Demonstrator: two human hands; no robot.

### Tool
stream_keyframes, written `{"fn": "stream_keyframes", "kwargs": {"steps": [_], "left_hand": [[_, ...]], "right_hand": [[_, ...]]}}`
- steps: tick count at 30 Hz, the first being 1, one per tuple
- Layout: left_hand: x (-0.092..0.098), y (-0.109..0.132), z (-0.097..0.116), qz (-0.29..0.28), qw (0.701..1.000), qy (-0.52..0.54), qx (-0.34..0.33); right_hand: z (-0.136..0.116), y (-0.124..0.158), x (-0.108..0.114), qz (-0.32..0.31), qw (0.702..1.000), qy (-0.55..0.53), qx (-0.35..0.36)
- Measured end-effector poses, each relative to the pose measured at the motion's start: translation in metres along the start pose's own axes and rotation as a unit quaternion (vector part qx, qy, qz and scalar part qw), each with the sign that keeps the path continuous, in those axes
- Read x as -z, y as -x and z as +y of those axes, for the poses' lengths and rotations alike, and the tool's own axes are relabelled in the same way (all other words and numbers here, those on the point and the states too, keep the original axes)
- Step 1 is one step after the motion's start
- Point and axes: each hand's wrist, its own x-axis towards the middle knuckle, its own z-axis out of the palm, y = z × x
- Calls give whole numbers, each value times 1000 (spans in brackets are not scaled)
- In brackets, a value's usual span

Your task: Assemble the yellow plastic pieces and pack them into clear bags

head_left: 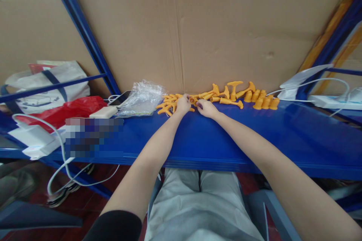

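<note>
Both my arms reach across a blue metal shelf (254,135) to a row of small orange plastic parts along its back edge. My left hand (183,105) is curled, its fingers in the left pile of orange parts (167,104). My right hand (207,108) is curled beside it, fingertips pinching a small orange piece (193,100) between the two hands. To the right lie T-shaped orange parts (232,94) and a cluster of upright orange caps (263,99).
A cardboard sheet (220,26) backs the shelf. Left of the parts lie a clear plastic bag (143,98), a phone (120,98), a white charger block (103,112), a red bag (66,111) and white cables. A white power strip (330,101) sits at right.
</note>
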Motion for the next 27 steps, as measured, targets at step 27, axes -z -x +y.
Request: {"fn": "stream_keyframes", "kwargs": {"steps": [27], "left_hand": [[13, -8, -38, -101, 966, -231, -52]], "right_hand": [[-12, 1, 4, -62, 987, 95, 117]]}}
